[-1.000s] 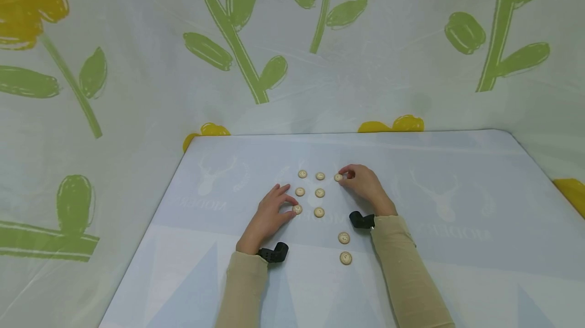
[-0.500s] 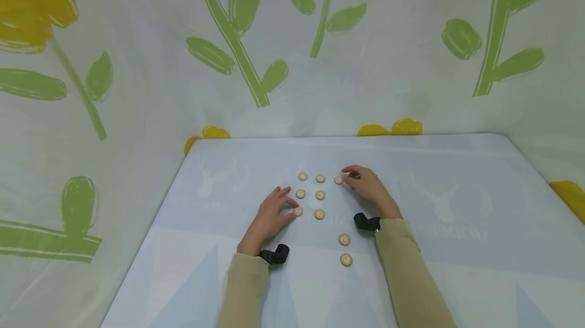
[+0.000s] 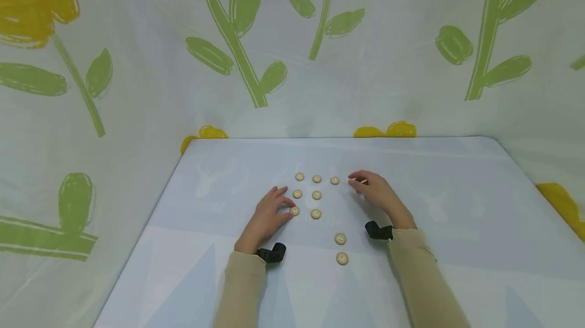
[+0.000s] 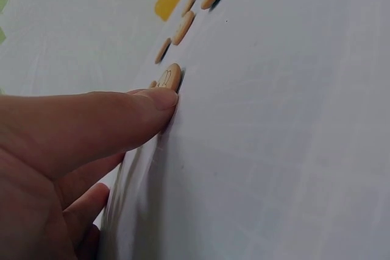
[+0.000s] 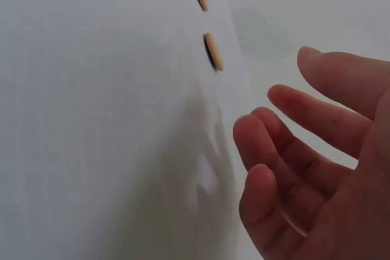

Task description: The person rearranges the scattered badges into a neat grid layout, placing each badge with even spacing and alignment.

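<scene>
My left hand (image 3: 269, 212) pinches a small round wooden disc (image 3: 294, 211) at the front left of a group laid out in rows on the table. In the left wrist view the thumb lies against this disc's (image 4: 170, 76) edge, and dark line markings show on its face. My right hand (image 3: 372, 188) hovers to the right of the back row, fingers loosely bent, thumb apart, nothing between them. Nearest to it is the back row's right disc (image 3: 335, 181), also seen as a tan disc (image 5: 213, 52) in the right wrist view.
Beside the held disc lies another disc (image 3: 316, 214), with a middle pair behind and a row of three at the back. Two more discs, one of them the nearest disc (image 3: 342, 258), lie closer to the person. The pale table (image 3: 457, 257) meets a flower-patterned cloth (image 3: 365, 79) behind.
My right hand has let go of the back-row right disc and drawn away to the right, leaving it on the table. The left hand keeps its pinch in place.
</scene>
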A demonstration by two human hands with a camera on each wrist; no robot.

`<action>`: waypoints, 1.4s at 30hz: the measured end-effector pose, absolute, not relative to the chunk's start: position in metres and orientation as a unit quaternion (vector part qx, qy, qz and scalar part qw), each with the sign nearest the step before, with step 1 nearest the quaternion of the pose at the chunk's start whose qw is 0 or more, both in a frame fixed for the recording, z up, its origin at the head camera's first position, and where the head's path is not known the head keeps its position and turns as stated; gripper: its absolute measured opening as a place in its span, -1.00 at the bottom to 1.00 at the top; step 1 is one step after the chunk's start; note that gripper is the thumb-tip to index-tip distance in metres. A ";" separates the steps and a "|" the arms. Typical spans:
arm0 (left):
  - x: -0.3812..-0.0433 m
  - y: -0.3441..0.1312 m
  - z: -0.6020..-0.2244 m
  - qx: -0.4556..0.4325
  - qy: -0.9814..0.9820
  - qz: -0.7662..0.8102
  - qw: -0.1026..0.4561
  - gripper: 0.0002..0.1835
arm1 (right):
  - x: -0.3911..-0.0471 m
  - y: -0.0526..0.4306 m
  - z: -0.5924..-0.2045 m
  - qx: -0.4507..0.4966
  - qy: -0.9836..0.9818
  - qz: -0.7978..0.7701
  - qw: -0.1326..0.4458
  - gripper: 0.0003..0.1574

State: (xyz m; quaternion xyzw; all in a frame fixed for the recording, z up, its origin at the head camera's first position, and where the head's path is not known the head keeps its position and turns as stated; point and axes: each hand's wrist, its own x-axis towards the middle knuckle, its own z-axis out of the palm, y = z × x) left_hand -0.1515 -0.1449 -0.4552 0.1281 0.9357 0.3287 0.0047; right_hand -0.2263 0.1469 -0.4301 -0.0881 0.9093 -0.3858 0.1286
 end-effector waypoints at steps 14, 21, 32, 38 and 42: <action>-0.152 -0.146 -0.453 0.113 0.938 0.327 0.015 -0.86 | -0.202 0.157 -0.420 -0.206 0.926 -0.303 0.090 -0.68; -0.152 -0.146 -0.453 0.112 0.937 0.331 0.012 -0.87 | -0.195 0.155 -0.422 -0.219 0.922 -0.298 0.114 -0.70; -0.152 -0.145 -0.454 0.112 0.937 0.331 0.016 -0.87 | -0.183 0.148 -0.433 -0.262 0.896 -0.300 0.197 -0.83; -0.152 -0.144 -0.454 0.118 0.934 0.337 0.012 -0.87 | -0.175 0.142 -0.429 -0.271 0.893 -0.294 0.207 -0.90; -0.151 -0.143 -0.453 0.117 0.935 0.335 0.010 -0.87 | -0.171 0.136 -0.427 -0.284 0.894 -0.277 0.211 -0.88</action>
